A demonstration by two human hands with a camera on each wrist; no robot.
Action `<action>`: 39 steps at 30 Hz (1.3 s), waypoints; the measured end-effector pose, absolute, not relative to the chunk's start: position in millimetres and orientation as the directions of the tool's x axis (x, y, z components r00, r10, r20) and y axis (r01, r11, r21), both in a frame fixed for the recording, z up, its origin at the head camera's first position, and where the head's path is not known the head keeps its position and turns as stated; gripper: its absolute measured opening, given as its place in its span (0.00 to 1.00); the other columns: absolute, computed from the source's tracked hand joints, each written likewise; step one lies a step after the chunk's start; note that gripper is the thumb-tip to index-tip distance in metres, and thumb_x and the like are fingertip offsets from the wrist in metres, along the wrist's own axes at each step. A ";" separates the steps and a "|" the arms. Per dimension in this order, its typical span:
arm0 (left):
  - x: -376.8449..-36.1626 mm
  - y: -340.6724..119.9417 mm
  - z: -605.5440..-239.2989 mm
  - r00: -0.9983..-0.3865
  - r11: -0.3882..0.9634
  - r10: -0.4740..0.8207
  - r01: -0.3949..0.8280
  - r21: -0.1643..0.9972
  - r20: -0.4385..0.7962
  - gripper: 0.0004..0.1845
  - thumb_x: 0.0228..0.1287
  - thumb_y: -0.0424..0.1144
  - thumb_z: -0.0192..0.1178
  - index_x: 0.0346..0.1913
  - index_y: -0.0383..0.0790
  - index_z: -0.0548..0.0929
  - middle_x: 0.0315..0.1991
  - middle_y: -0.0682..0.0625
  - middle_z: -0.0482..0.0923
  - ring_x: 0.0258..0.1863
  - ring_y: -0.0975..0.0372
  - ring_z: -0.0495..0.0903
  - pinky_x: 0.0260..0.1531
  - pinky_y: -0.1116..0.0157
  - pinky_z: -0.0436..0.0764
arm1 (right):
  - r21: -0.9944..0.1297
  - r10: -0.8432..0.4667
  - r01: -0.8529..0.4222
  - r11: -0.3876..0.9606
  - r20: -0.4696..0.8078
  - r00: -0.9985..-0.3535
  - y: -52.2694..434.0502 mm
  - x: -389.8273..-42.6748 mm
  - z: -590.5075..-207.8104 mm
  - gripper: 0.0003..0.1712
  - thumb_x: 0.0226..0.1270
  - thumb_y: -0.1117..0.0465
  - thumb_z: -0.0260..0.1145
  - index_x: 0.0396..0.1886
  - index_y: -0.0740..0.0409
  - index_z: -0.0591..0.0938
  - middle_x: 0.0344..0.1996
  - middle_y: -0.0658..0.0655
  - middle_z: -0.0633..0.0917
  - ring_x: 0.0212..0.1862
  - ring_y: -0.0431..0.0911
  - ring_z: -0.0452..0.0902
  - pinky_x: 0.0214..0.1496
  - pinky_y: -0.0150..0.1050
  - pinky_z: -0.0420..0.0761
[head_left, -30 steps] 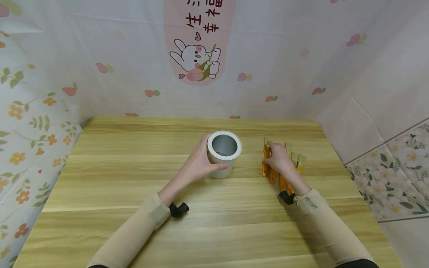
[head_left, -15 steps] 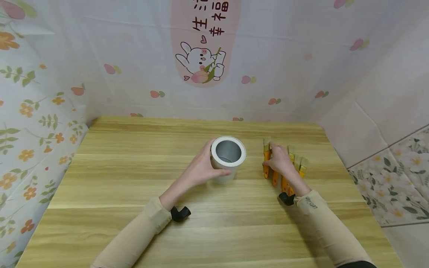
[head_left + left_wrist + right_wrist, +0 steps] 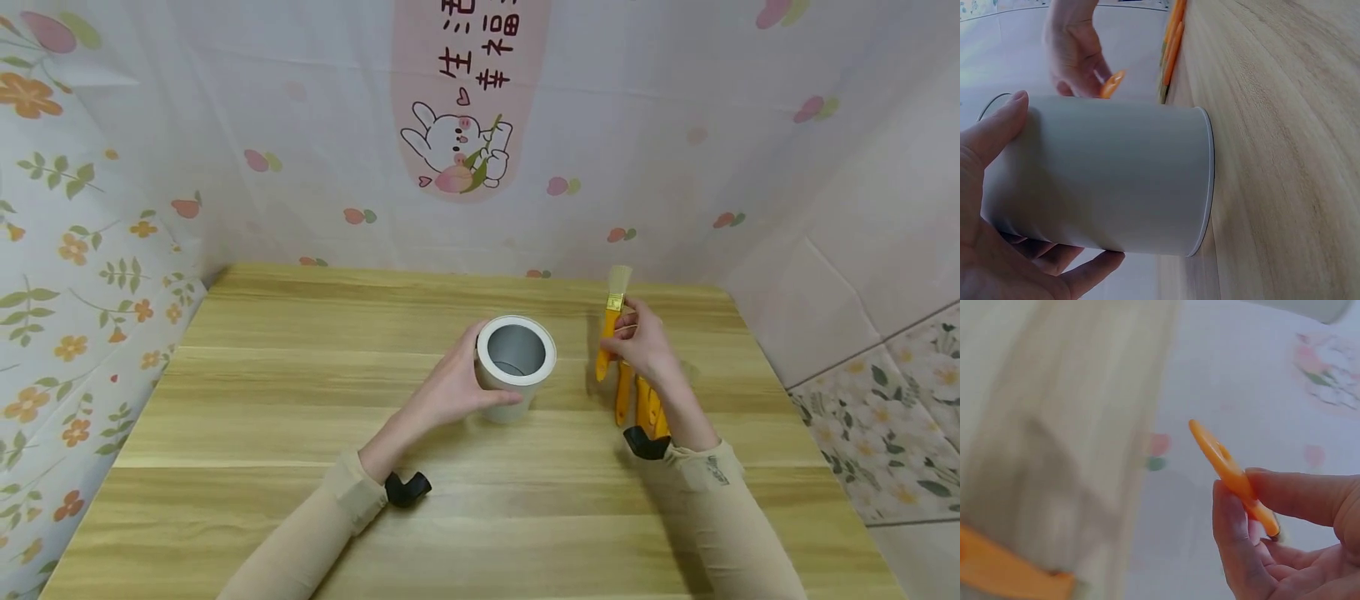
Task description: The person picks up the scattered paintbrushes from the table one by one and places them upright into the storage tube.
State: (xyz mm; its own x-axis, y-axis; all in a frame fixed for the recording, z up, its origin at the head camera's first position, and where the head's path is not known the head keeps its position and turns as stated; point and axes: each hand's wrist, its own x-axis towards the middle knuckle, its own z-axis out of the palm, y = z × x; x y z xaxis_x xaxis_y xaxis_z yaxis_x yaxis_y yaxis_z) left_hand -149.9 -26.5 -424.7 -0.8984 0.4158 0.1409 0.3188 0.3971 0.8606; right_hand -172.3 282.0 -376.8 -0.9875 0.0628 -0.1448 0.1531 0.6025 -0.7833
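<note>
My left hand (image 3: 457, 379) grips a pale cylindrical canister (image 3: 1110, 175), thumb on one side and fingers round the other. The canister stands upright on the table, its white rim and grey inside facing up in the head view. To its right, my right hand (image 3: 643, 340) pinches a paintbrush (image 3: 611, 321) between thumb and fingers by its orange handle. The held brush is raised above the table, pale bristles pointing away from me. In the right wrist view, its handle (image 3: 1222, 462) tilts up out of the fingers. Several other orange-handled paintbrushes (image 3: 624, 392) lie below that hand, partly hidden by it.
The wooden table (image 3: 300, 433) meets a patterned cloth wall (image 3: 315, 167) at the back. Another floral wall stands at the left, and pale panels with a flowered band (image 3: 892, 408) are at the right. A black wrist fitting (image 3: 407, 489) sits by the left cuff.
The right hand has lifted one paintbrush off the table, away from the others. The left hand keeps its hold on the canister. The head view has shifted slightly.
</note>
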 end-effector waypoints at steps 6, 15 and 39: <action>-146.6 -25.0 -426.7 -0.892 0.385 0.429 0.324 0.864 0.143 0.57 0.45 0.53 0.83 0.77 0.55 0.60 0.68 0.55 0.72 0.67 0.56 0.74 0.66 0.48 0.75 | -0.877 0.080 0.057 0.477 -0.021 -0.997 276.3 -161.7 -360.4 0.52 0.67 0.72 0.68 0.82 0.62 0.48 0.49 0.56 0.72 0.41 0.36 0.74 0.39 0.30 0.87; -140.9 -23.0 -428.4 -0.889 0.401 0.442 0.312 0.862 0.116 0.58 0.46 0.54 0.83 0.78 0.55 0.58 0.70 0.54 0.70 0.68 0.55 0.74 0.67 0.47 0.75 | -0.965 0.134 -0.197 0.170 0.221 -0.966 254.9 -142.7 -344.8 0.25 0.73 0.71 0.63 0.64 0.53 0.67 0.41 0.50 0.78 0.38 0.38 0.80 0.37 0.31 0.88; -142.8 -29.1 -425.8 -0.882 0.386 0.457 0.311 0.869 0.113 0.58 0.48 0.53 0.82 0.78 0.57 0.56 0.67 0.57 0.70 0.64 0.58 0.74 0.65 0.51 0.76 | -0.762 -0.074 -0.377 0.527 0.400 -0.913 202.8 -137.2 -353.3 0.11 0.74 0.62 0.67 0.47 0.64 0.76 0.38 0.60 0.87 0.37 0.37 0.84 0.44 0.26 0.84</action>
State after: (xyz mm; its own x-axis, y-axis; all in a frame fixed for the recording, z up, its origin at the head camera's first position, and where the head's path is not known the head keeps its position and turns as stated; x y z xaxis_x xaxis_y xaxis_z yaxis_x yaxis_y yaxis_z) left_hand -142.8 -29.1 -425.8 -0.8822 0.4569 0.1134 0.3114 0.3855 0.8686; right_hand -137.2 202.8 -353.3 -0.9133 -0.0741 0.4005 -0.3768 0.5268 -0.7619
